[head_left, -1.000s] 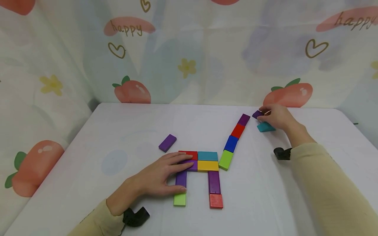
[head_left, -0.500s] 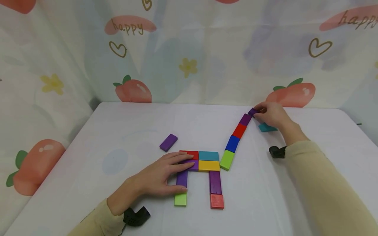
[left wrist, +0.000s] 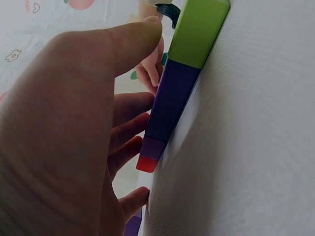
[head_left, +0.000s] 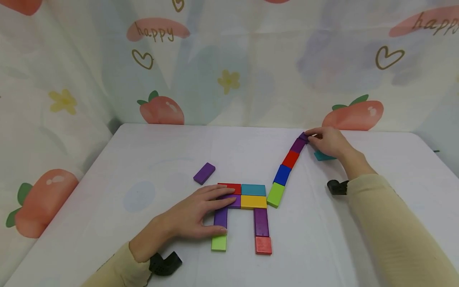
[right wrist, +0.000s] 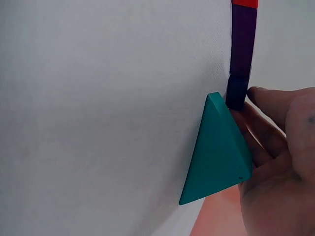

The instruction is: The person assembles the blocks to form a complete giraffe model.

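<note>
My right hand (head_left: 332, 142) pinches a small dark purple block (right wrist: 237, 92) between thumb and fingers. That block touches the far end of a slanted row: a purple block (head_left: 298, 145), a red one (head_left: 291, 159), a blue one (head_left: 282, 175) and a lime green one (head_left: 275, 195). Beside the right hand lies a teal triangular block (right wrist: 219, 152). My left hand (head_left: 188, 213) rests with extended fingers on the left of a flat block figure, touching its red block (head_left: 234, 188) and purple block (head_left: 234, 202). Its thumb is by a lime green block (head_left: 219, 243).
The figure also has a teal block (head_left: 253, 189), a yellow block (head_left: 253, 202), and a right leg of a purple block (head_left: 261, 222) and a coral block (head_left: 263, 245). A loose purple block (head_left: 204, 173) lies behind it. A patterned curtain (head_left: 265, 71) borders the white table (head_left: 107, 199).
My right hand has moved left with the small purple block, from near the teal triangular block to the top of the slanted row. The left hand has stayed in place.
</note>
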The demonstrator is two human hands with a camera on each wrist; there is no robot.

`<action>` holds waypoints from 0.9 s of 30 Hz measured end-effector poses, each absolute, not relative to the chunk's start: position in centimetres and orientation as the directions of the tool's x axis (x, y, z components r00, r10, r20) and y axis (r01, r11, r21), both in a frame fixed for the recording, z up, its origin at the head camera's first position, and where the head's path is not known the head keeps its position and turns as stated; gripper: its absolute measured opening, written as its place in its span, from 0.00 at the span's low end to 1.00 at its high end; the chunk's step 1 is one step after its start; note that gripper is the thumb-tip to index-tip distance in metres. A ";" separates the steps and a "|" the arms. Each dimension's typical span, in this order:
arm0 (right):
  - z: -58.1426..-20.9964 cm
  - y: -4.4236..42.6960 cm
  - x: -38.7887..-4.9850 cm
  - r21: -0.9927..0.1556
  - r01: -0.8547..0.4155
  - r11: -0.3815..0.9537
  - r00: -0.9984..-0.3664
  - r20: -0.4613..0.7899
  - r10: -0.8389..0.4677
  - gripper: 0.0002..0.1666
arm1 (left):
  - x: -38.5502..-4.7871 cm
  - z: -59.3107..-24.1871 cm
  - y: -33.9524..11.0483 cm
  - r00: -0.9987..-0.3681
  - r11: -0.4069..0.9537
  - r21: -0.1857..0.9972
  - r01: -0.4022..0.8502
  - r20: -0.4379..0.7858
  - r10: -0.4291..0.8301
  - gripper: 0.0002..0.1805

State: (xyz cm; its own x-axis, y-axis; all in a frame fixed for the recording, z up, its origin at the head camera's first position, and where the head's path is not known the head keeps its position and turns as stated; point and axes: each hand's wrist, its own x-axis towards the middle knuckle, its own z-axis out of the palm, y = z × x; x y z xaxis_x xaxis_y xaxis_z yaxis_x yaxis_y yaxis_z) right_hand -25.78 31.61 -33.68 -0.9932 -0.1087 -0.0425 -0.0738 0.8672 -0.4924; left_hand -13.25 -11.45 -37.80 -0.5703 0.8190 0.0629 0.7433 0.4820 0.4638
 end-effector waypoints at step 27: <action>-32.8 36.4 -21.6 -0.523 -0.150 0.839 -0.964 -0.112 -0.242 0.29 | -13.2 -37.7 -11.4 -0.582 0.495 0.473 0.729 0.046 0.812 0.40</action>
